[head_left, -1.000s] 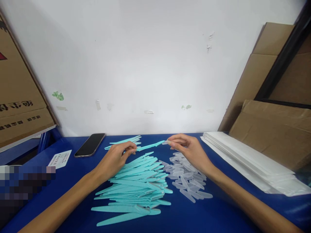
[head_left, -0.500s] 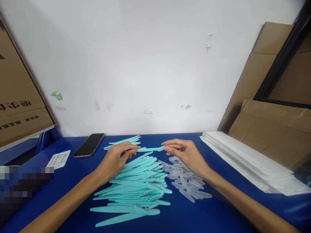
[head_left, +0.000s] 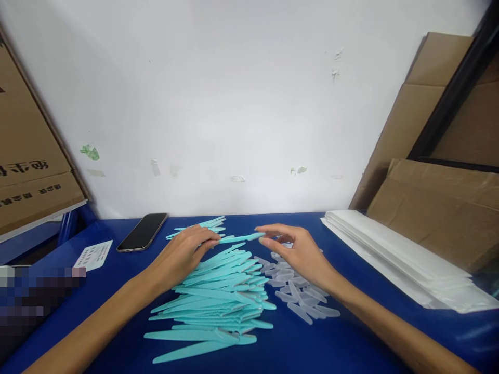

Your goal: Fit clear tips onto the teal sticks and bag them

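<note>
My left hand [head_left: 189,252] is closed, pinching the handle end of a turquoise eyebrow razor [head_left: 237,239] held level above the table. At the razor's head end is my right hand [head_left: 298,249], its thumb and index finger closed around the tip. Whether a clear cap sits on that tip is too small to tell. Below my hands lies a heap of turquoise eyebrow razors [head_left: 222,293], most with their heads to the right. Small translucent blade caps [head_left: 300,296] are scattered beside the heap, partly hidden by my right hand.
Behind my left hand lies a smaller group of razors [head_left: 214,223]. A phone [head_left: 143,232] and a printed card [head_left: 93,255] rest on the blue table [head_left: 304,348] at left. White plastic bags [head_left: 397,259] are stacked at right. Cardboard [head_left: 436,213] stands behind them; a carton [head_left: 31,140] is far left.
The razor's head end has tilted up slightly. My right hand has shifted a little left along it, its fingers spread slightly wider at the tip. The heaps look the same.
</note>
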Demonstrator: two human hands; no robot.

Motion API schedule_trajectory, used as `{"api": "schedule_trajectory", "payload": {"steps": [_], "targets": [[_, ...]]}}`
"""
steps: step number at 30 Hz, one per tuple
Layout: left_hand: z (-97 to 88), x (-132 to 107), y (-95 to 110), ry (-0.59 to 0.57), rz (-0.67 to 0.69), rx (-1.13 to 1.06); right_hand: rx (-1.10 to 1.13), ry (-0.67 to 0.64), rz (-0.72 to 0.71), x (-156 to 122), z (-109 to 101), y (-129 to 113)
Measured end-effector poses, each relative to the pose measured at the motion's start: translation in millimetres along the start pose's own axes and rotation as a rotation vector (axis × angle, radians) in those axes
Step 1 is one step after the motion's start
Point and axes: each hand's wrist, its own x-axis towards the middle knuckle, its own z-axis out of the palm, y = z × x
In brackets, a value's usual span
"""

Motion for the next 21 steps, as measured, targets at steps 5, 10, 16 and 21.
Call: {"api": "schedule_trajectory", "payload": {"steps": [5, 10, 16, 21], "targets": [[2.0, -2, -32, -0.025, -0.091, 0.226, -0.487, 0.142, -0.145, 6, -13, 18], [-0.4, -6, -53, -0.065, -0.099, 0.289, -0.861, 0.042, -0.070, 13, -31, 50], [1.5, -6, -44, -0.043, -0.099, 0.311, -0.878, -0.026, -0.061, 14, -33, 71], [9.5, 1, -18, -0.079, -0.090, 0.105, -0.855, -0.062, -0.087, 15, -25, 73]]}}
